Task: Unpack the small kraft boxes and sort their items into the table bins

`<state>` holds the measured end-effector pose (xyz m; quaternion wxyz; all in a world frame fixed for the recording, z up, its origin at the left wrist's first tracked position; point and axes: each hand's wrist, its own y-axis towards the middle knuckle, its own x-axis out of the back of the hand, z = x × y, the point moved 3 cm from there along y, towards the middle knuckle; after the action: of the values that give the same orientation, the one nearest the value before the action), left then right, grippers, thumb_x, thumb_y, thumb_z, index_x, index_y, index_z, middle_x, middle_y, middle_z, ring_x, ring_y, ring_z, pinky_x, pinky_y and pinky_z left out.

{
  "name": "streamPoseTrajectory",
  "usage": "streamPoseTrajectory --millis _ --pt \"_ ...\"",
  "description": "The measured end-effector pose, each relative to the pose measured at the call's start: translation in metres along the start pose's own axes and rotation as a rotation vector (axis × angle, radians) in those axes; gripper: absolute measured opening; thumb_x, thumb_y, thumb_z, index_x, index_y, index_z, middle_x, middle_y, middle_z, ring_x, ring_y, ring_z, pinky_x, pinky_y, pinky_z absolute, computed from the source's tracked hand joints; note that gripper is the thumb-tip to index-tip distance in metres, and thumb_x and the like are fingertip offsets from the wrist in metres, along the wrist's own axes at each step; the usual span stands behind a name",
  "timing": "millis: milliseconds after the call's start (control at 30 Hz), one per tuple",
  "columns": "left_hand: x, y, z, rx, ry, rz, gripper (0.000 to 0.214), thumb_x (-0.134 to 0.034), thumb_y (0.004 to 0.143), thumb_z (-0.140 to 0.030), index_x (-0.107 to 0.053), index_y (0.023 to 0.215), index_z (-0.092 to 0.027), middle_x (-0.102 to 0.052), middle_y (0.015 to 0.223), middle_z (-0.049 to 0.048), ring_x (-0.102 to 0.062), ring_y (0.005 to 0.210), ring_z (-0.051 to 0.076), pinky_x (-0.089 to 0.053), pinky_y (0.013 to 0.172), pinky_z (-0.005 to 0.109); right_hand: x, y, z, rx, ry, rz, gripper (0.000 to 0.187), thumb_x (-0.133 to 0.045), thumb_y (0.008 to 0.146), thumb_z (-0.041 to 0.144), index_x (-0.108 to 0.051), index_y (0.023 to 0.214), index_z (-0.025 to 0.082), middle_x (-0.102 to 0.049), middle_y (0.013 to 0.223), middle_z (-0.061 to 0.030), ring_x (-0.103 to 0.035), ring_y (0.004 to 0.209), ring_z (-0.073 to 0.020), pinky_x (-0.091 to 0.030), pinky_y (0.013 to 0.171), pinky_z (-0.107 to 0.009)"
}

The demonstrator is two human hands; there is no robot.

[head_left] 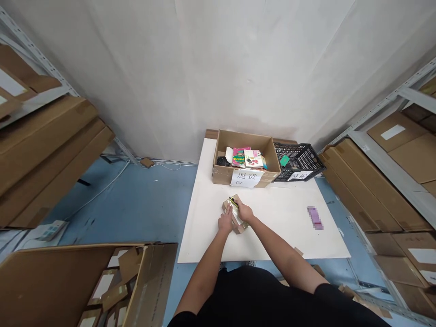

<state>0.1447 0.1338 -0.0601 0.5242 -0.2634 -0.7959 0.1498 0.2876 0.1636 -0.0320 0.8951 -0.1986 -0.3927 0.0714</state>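
A small brown cardboard package (234,214) lies on the white sheet (272,227) spread on the floor. My left hand (225,222) rests against its near left side with fingers curled on it. My right hand (244,211) lies over its top right, fingers wrapped on it, and something dark and yellow shows at the top of the package. Both hands hold the package down on the sheet.
An open cardboard box (243,162) with books and a paper label stands at the sheet's far edge, a black plastic crate (299,159) beside it. A small purple item (315,217) lies at right. Shelves of flat cartons flank both sides; an open carton (85,281) of parcels sits near left.
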Motion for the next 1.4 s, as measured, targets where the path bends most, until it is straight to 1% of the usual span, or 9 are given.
streamPoseTrajectory --millis 267,433,633,733,867,1000,1100,1267,1400 --pt "0.003 -0.001 0.004 -0.004 -0.034 -0.023 0.124 -0.081 0.072 -0.056 -0.007 0.170 -0.041 -0.001 0.180 -0.0031 -0.055 0.131 0.035 -0.054 0.096 0.042 0.002 -0.024 -0.018 0.000 -0.167 0.071 0.085 -0.093 0.053 0.018 -0.064 0.132 0.031 -0.078 0.099 -0.0059 -0.073 0.101 -0.0332 -0.049 0.080 -0.033" --pt "0.003 -0.002 0.004 -0.030 -0.029 -0.072 0.123 -0.081 0.072 -0.062 -0.008 0.170 -0.041 -0.005 0.180 -0.0003 -0.057 0.128 0.035 -0.052 0.097 0.041 0.014 -0.049 -0.045 -0.102 -0.137 0.121 0.052 -0.089 0.060 0.034 -0.071 0.109 0.030 -0.075 0.086 -0.0051 -0.075 0.079 -0.0306 -0.052 0.064 -0.034" --pt "-0.015 -0.010 -0.013 -0.056 -0.026 -0.057 0.128 -0.081 0.070 -0.066 -0.006 0.170 -0.040 -0.006 0.180 -0.0012 -0.055 0.130 0.037 -0.052 0.098 0.042 0.037 -0.100 -0.109 -0.243 0.003 0.203 0.036 -0.079 0.059 0.022 -0.071 0.094 0.029 -0.071 0.073 -0.0046 -0.070 0.061 -0.0282 -0.053 0.060 -0.038" --pt "-0.025 -0.012 -0.027 -0.028 -0.049 -0.080 0.124 -0.076 0.075 -0.070 -0.004 0.171 -0.037 -0.004 0.180 -0.0006 -0.057 0.127 0.036 -0.053 0.096 0.041 0.057 -0.124 -0.138 -0.225 -0.013 0.106 0.039 -0.075 0.065 0.017 -0.071 0.103 0.028 -0.072 0.077 -0.0073 -0.073 0.078 -0.0334 -0.053 0.071 -0.041" --pt "-0.045 -0.013 -0.065 0.053 -0.058 -0.156 0.113 -0.061 0.086 -0.073 -0.003 0.172 -0.026 0.001 0.180 0.0069 -0.060 0.123 0.037 -0.055 0.095 0.042 0.073 -0.143 -0.164 -0.222 0.076 -0.158 0.064 -0.070 0.083 0.024 -0.055 0.145 0.030 -0.076 0.097 -0.0106 -0.071 0.104 -0.0365 -0.049 0.090 -0.043" --pt "-0.081 -0.023 -0.124 0.108 -0.049 -0.204 0.102 -0.049 0.097 -0.065 -0.007 0.171 -0.010 0.001 0.178 0.0225 -0.060 0.129 0.038 -0.054 0.100 0.042 0.077 -0.125 -0.178 -0.292 0.132 -0.294 0.075 -0.063 0.095 0.046 -0.034 0.161 0.026 -0.072 0.126 -0.0152 -0.068 0.118 -0.0367 -0.048 0.099 -0.045" --pt "-0.107 -0.035 -0.156 0.058 -0.005 -0.150 0.090 -0.049 0.100 -0.059 -0.021 0.168 -0.008 -0.015 0.174 0.0278 -0.058 0.134 0.038 -0.054 0.102 0.041 0.090 -0.094 -0.191 -0.370 0.170 -0.336 0.080 -0.066 0.094 0.050 -0.032 0.161 0.023 -0.068 0.135 -0.0173 -0.065 0.125 -0.0351 -0.049 0.102 -0.042" --pt "-0.106 -0.040 -0.163 -0.102 0.172 -0.185 0.053 -0.046 0.104 -0.043 -0.058 0.150 -0.017 -0.057 0.149 0.0209 -0.055 0.135 0.035 -0.053 0.104 0.044 0.126 -0.063 -0.225 -0.338 0.212 -0.338 0.072 -0.062 0.096 0.050 -0.040 0.159 0.023 -0.071 0.131 -0.0141 -0.068 0.121 -0.0318 -0.051 0.100 -0.040" --pt "-0.095 -0.025 -0.157 -0.197 0.312 -0.255 0.059 -0.045 0.105 -0.043 -0.046 0.160 -0.022 -0.041 0.167 0.0176 -0.033 0.155 0.037 -0.045 0.114 0.052 0.141 -0.078 -0.254 -0.252 0.296 -0.324 0.055 -0.038 0.105 0.043 -0.043 0.158 0.026 -0.075 0.117 -0.0059 -0.075 0.093 -0.0229 -0.057 0.089 -0.035"
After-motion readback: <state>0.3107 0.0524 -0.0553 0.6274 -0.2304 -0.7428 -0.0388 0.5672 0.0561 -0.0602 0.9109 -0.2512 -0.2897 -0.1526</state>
